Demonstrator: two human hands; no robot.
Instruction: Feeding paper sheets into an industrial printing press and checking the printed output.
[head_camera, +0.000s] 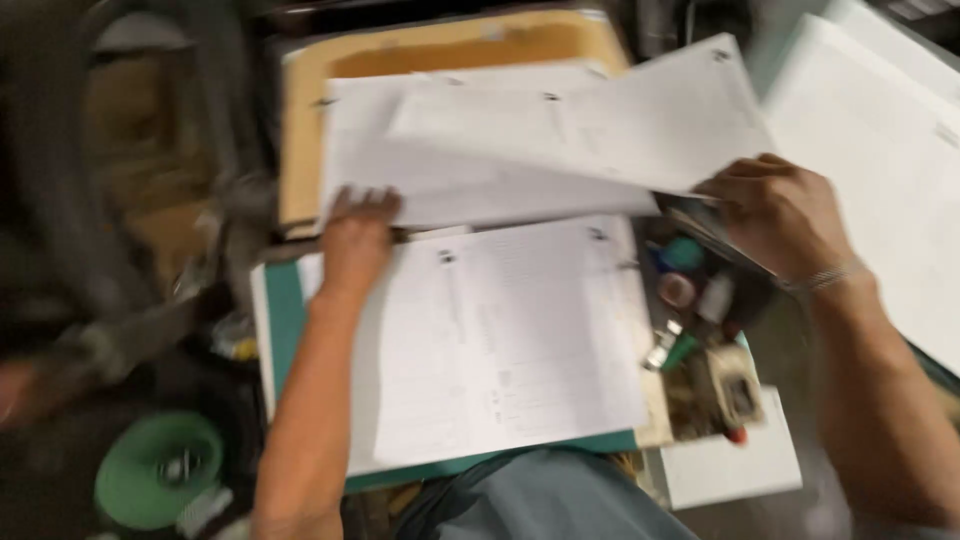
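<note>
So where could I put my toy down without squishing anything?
Not much bare room. The brown board shows a free strip left of the papers. The white sheet at bottom right is bare. Between the papers and the right hand it is crowded with small bottles.

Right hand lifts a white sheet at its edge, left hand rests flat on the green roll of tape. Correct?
Not quite. In the head view the left hand rests flat on the stack of white sheets, not the green roll, which lies apart at lower left. The right hand does lift a white sheet.
</note>
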